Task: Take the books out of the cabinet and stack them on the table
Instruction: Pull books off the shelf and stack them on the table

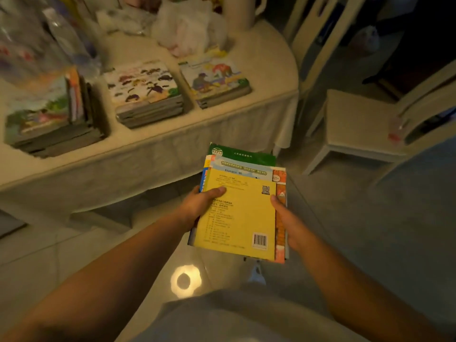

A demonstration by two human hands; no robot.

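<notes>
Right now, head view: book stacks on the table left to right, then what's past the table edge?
Left stack → middle stack with the insect cover → right stack → table edge → chair.

floor [370,230]: pale glossy tiles, round lamp reflection [185,281] near centre | table [153,149]: far left, cream cloth draped over edge | chairs: cream, one [365,127] right, one [318,33] far right | light: dim, warm
</notes>
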